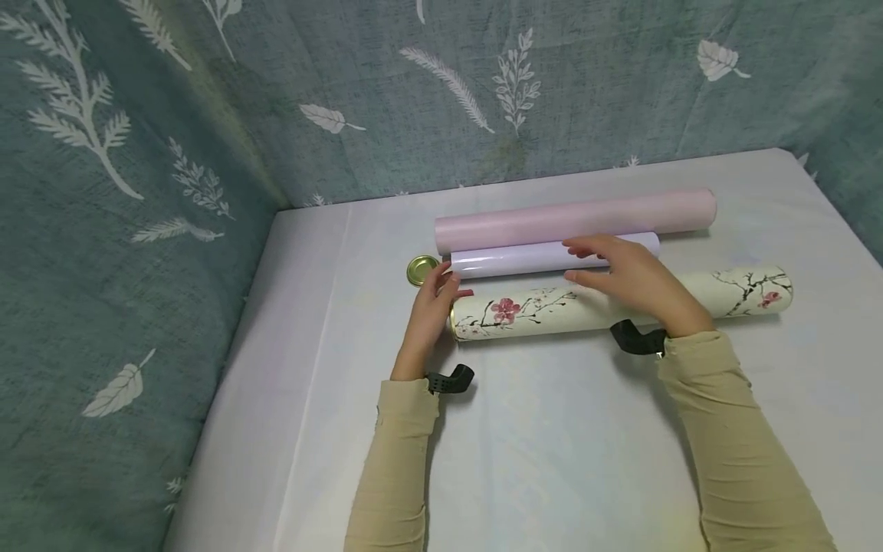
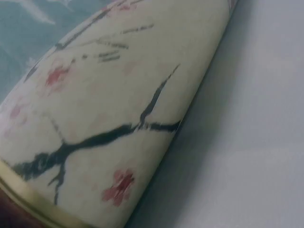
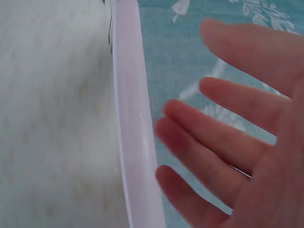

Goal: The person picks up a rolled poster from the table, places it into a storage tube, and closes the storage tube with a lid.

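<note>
A cream cardboard tube printed with dark branches and red blossoms lies across the table, with a gold rim at its left end. Behind it lies a glossy lavender roll. My left hand is at the left ends of both, its fingertips near or touching the lavender roll's end; contact is unclear. Over the rolls hovers my right hand, fingers spread and relaxed, holding nothing. Up close, the left wrist view shows the blossom tube; the right wrist view shows the right hand's loose fingers.
A long pink roll lies farthest back, behind the lavender one. Left of the rolls, a round gold lid rests on the white tabletop. A small red strip shows by the left hand. A leaf-patterned green curtain hangs behind.
</note>
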`<state>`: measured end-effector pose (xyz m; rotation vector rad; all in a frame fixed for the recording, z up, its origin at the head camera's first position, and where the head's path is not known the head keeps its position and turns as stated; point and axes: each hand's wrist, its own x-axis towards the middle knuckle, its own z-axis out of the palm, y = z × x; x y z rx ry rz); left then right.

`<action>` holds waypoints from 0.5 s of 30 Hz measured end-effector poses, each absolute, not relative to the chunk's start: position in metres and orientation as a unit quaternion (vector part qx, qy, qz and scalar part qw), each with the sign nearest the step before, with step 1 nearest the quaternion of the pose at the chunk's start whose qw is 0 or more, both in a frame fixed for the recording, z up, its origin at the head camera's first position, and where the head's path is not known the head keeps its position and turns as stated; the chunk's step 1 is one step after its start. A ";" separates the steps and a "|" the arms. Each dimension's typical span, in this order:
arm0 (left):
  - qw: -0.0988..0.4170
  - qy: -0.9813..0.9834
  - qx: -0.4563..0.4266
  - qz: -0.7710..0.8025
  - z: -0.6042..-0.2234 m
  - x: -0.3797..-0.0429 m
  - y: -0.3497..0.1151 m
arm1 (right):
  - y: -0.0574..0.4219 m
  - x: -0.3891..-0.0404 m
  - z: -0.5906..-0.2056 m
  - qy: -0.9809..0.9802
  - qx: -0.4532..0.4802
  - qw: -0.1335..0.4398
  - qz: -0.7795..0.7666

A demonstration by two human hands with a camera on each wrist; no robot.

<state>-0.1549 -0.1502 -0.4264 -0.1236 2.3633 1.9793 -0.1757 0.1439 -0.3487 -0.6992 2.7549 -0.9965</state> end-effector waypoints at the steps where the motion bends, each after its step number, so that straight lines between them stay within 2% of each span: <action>1: 0.034 0.764 -0.039 0.643 -0.426 -0.155 -0.150 | 0.143 -0.176 -0.348 0.910 -0.236 0.061 -0.336; 9: 0.048 0.746 -0.060 0.662 -0.425 -0.154 -0.147 | 0.129 -0.198 -0.339 0.910 -0.277 0.037 -0.305; 15: 0.031 0.768 -0.085 0.633 -0.422 -0.153 -0.143 | 0.125 -0.229 -0.324 0.939 -0.258 0.071 -0.217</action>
